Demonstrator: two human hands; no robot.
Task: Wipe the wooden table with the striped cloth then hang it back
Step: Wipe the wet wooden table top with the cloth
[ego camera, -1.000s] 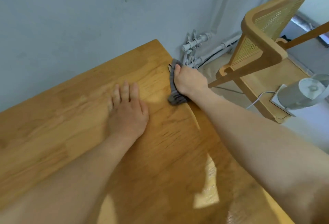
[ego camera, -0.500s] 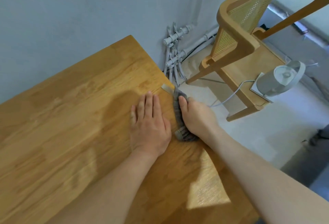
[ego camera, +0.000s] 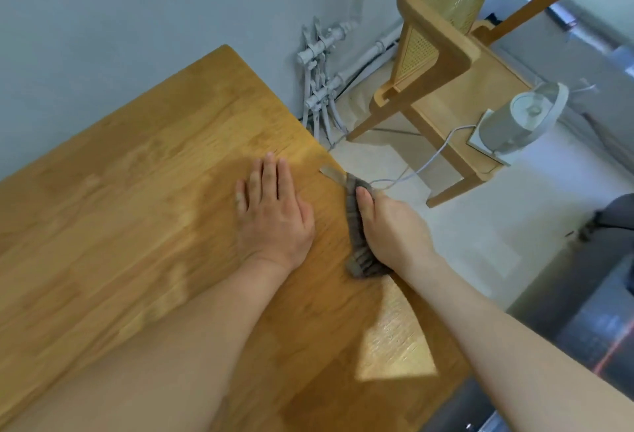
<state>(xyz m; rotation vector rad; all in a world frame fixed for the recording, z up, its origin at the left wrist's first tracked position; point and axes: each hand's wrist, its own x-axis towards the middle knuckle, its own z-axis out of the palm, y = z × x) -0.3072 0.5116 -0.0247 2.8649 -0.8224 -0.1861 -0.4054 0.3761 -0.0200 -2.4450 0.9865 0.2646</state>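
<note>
There is just 1 view here, from a camera worn on the person's head, looking steeply down and forward. It sits close over the table (ego camera: 144,171), whose far right corner meets the wall (ego camera: 137,13). Both forearms reach in from the bottom edge. To the right it takes in the floor (ego camera: 480,226) and a chair (ego camera: 442,54).
</note>
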